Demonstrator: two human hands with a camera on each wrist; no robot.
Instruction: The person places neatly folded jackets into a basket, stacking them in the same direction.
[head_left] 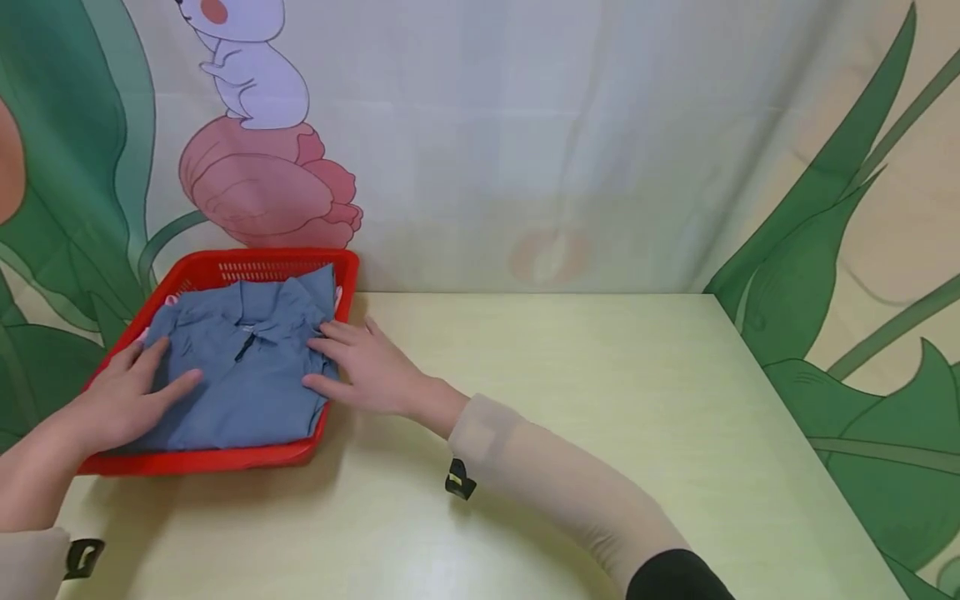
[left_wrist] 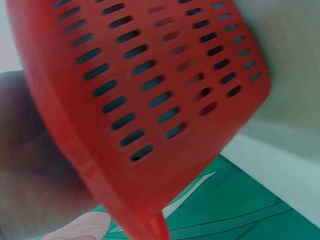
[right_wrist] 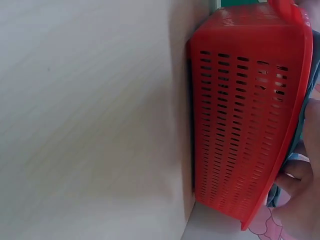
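Note:
A folded blue shirt (head_left: 247, 367) with a collar and a small dark tag lies flat in a red plastic basket (head_left: 225, 460). My left hand (head_left: 127, 398) rests on the shirt's left side, fingers spread, reaching over the basket's rim. On the opposite side my right hand (head_left: 371, 367) touches the shirt's right edge with extended fingers. Bits of pink and white cloth peek out at the basket's edges beneath the shirt. From the left wrist view the slotted basket wall (left_wrist: 150, 100) hides the left fingertips. In the right wrist view the right hand (right_wrist: 300, 175) is at the basket's rim.
The basket stands at the left of a pale wooden table (head_left: 570, 417), close to its back edge. Behind it hangs a curtain (head_left: 480, 150) printed with a white animal, a pink flower and green leaves. A dark strap (head_left: 459, 479) hangs at the right cuff.

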